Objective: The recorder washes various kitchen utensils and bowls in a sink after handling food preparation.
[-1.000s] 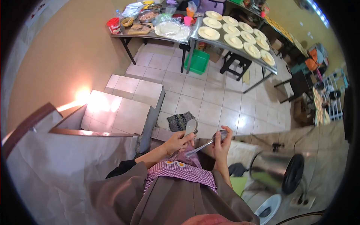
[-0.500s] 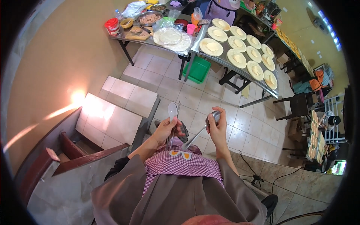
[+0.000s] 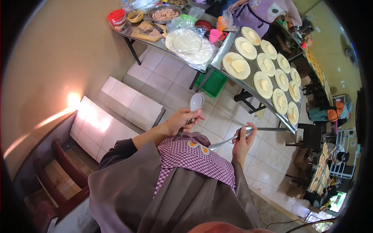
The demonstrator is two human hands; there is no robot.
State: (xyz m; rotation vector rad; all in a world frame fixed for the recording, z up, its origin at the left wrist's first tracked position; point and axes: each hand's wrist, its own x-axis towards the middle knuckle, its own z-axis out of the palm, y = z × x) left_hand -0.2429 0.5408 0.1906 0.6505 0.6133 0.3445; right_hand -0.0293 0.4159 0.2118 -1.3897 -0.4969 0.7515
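My left hand [image 3: 181, 121] is closed around white spoons [image 3: 197, 101], whose bowls stick up past the thumb. Metal handles show below that fist, but what they belong to is mostly hidden. To its right, my right hand [image 3: 244, 141] grips a large metal spoon [image 3: 229, 139] at the bowl end. The spoon's handle slants down and left, over the purple checked apron [image 3: 194, 157] I wear. Both hands are held in front of my body, apart from each other and above the tiled floor.
Ahead right, a metal table [image 3: 248, 79] carries several round flatbreads [image 3: 237, 66] with pale filling. The table beside it holds stacked wrappers [image 3: 188, 42], a meat bowl [image 3: 165, 14], a cutting board [image 3: 147, 31] and a red tub [image 3: 117, 20]. A person in purple [image 3: 250, 15] stands behind. Tiled steps [image 3: 130, 103] are at left.
My view has turned, and the tables look nearer. Both hands sit farther right in view. The left hand still holds the white spoons, and the right keeps the metal spoon.
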